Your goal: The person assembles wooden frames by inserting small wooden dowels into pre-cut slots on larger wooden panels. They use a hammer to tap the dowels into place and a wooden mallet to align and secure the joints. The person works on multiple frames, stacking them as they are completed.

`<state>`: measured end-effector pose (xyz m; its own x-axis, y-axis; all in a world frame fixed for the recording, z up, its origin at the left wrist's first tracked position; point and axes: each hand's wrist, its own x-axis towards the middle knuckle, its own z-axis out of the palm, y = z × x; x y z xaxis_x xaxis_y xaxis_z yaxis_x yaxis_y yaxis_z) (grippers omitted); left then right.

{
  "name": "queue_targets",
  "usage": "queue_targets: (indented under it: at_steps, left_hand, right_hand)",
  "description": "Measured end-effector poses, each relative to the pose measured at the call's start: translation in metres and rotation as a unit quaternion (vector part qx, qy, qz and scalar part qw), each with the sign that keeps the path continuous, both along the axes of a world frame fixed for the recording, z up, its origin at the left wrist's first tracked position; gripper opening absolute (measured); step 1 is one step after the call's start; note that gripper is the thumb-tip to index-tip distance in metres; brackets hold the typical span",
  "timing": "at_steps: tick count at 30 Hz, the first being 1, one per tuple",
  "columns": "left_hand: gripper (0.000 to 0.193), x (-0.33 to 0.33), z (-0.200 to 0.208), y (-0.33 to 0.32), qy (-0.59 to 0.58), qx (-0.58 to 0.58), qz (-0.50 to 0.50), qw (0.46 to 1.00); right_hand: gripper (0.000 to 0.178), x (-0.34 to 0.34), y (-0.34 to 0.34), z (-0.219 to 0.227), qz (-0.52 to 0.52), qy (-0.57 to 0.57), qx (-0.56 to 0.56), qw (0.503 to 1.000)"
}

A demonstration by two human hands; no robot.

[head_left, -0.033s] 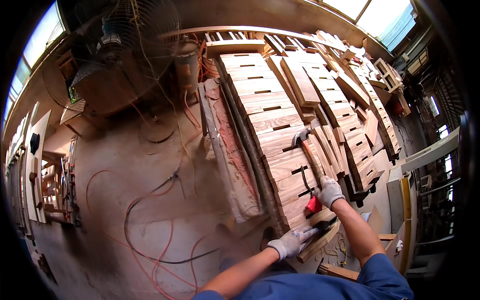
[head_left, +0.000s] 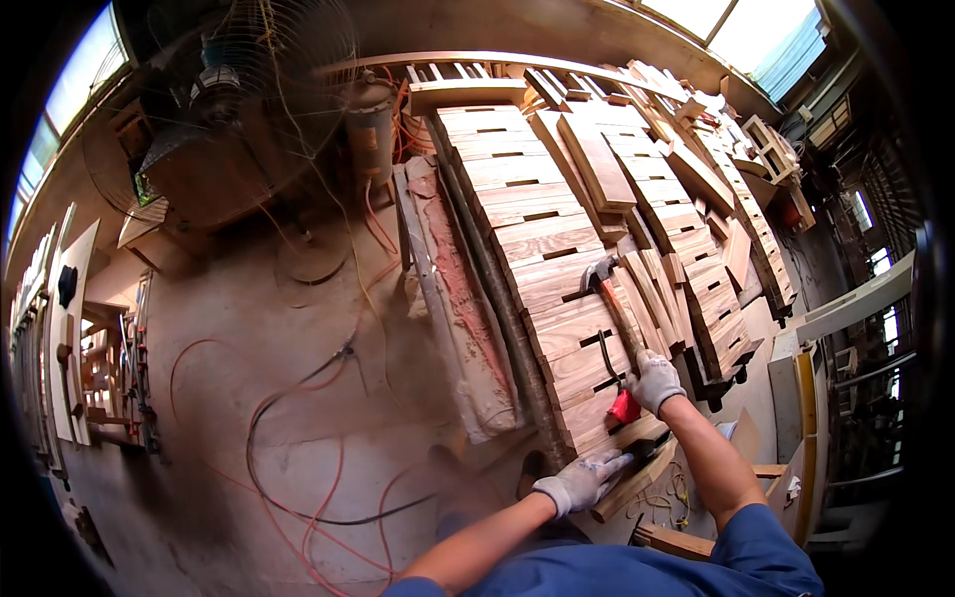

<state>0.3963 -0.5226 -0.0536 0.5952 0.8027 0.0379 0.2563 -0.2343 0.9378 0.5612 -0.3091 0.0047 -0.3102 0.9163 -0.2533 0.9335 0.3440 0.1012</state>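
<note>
My right hand (head_left: 657, 382), in a pale work glove, is closed around the wooden handle of a hammer (head_left: 621, 316). Its metal head lies over a row of slotted wooden boards (head_left: 557, 249), pointing away from me. At the near end of that row, my gloved left hand (head_left: 585, 482) rests with its fingers stretched out to the right, beside a dark edge. Whether anything lies under those fingers is hidden. Just left of my right hand sits a red object (head_left: 625, 406) with a dark curved strip (head_left: 607, 356), its kind unclear.
Loose wood pieces (head_left: 597, 164) lie between the slotted rows. A second slotted row (head_left: 686, 234) runs to the right. Left of the boards is a long bench part with torn pink covering (head_left: 453, 269). Hoses (head_left: 261, 448) loop over the floor; a large fan (head_left: 219, 90) stands far left.
</note>
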Motion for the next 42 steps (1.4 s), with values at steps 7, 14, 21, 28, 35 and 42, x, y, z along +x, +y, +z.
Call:
queue_targets:
  at_steps: [7,14,21,28,35,42]
  left_hand:
    - [0.070,0.001,-0.009,0.000,-0.030,0.004,0.005,1.000]
    - [0.067,0.002,-0.012,0.000,-0.036,0.010,0.008,0.999]
    - [0.064,0.004,-0.016,-0.003,-0.043,0.021,0.020,0.999]
    - [0.064,-0.001,-0.011,-0.001,-0.050,0.019,0.019,0.998]
    - [0.065,0.001,-0.013,-0.001,-0.062,0.024,0.021,0.998]
    - [0.065,0.001,-0.012,0.000,-0.059,0.014,0.019,0.998]
  right_hand:
    - [0.065,-0.007,0.000,0.003,-0.019,-0.013,-0.025,0.999]
    - [0.067,-0.004,0.000,0.002,-0.010,-0.016,-0.025,1.000]
    - [0.060,-0.002,-0.003,0.000,-0.002,-0.008,-0.009,1.000]
    - [0.057,-0.016,-0.003,0.012,-0.028,-0.024,-0.034,0.999]
    - [0.057,-0.009,-0.005,0.005,-0.020,-0.023,-0.014,0.999]
    - [0.061,-0.009,-0.006,0.004,-0.023,-0.031,-0.019,0.999]
